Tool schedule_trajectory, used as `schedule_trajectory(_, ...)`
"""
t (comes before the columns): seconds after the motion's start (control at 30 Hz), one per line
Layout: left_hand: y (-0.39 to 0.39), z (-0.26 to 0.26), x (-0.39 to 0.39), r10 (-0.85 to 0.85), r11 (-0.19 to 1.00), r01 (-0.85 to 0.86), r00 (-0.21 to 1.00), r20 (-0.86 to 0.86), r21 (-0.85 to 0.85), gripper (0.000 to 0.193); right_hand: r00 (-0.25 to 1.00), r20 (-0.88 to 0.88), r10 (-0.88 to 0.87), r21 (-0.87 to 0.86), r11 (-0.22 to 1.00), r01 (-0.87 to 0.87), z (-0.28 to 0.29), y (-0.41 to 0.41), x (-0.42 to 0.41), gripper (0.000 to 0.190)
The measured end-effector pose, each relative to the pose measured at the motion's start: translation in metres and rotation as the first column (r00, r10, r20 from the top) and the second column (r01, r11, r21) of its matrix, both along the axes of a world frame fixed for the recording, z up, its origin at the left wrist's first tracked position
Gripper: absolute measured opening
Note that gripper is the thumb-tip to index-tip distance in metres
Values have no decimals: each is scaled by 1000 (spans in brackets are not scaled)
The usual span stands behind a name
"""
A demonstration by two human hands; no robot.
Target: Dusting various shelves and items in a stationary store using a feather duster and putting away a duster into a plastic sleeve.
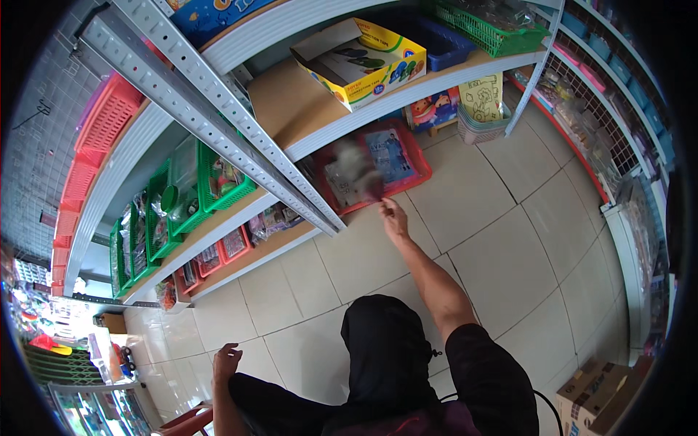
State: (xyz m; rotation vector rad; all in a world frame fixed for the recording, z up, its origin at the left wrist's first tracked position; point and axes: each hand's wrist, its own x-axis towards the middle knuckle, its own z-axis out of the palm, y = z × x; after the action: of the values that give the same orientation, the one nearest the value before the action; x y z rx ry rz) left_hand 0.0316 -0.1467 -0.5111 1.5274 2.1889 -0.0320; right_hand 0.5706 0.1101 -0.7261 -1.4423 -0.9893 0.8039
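Note:
My right hand [393,220] stretches forward over the tiled floor, gripping the thin end of a grey-white fluffy duster [353,163]. Motion blurs the duster, and its head is over a red plastic tray [419,155] at floor level, under the lowest board of the shelf. A blue printed packet [393,152] lies flat in the tray, to the right of the duster. Whether the duster touches the packets below it, I cannot tell. Down by my left knee, my left hand [226,362] hangs loosely curled with nothing in it.
A metal shelf post [262,136] stands left of the tray. The board above carries a yellow correction tape box [381,87] and a green basket [496,41]. Green baskets [223,201] line the left shelf. A cardboard box [591,398] sits behind me at right.

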Motion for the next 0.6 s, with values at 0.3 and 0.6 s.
schedule_trajectory(0.3,45,14,51,-149,971,95,959,240,220,35,973,99,209,-141,971,-195,4,-11,31,32)
schedule_trajectory(0.6,155,122,245,-544,699,487,837,-52,525,28,994,32,102,-129,987,-97,26,-125,36,28)
